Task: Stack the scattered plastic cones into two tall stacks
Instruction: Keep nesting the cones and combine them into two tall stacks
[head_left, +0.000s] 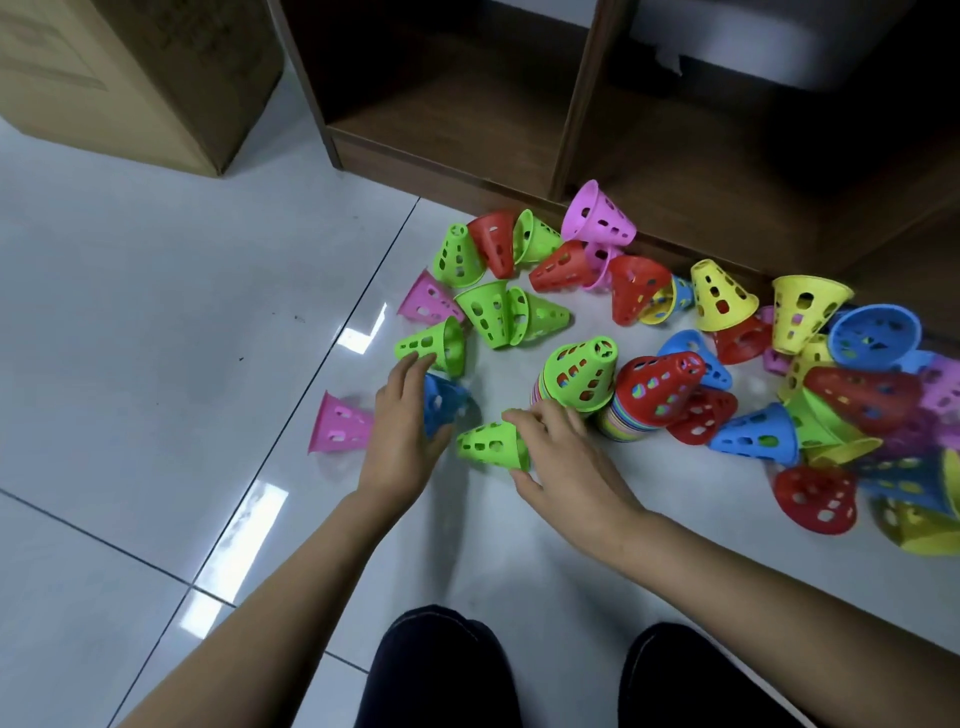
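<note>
On floor (156, 312) by shelf unit (457, 130), centre frame: two stacks upright, side by side, touching: green-topped stack (579, 376) and red-topped stack (657, 392). Many rim colours show at their bases, so several cones each; height hard to judge from above. Lots still loose, so prob. under halfway.

Right hand (566, 457) at 6 o'clock of green-topped stack, pinching green cone (491, 444) at its wide rim, thumb under, fingers on top. Cone lies on its side, tip twd 9 o'clock. Rim grip likely so it can be tipped upright & dropped over a stack w/o regrip.

Left hand (402, 415) at 9 o'clock of that cone, fingers stretched over blue cone (441, 400), tips at second green cone (431, 345) at 12. Can't tell if it has hold of either; blur. Prob. lining up next pick.

Pink cone (340, 423) just beside left hand at 9. Loose pile (857, 395) at 3 o'clock of stacks, along shelf base.
</note>
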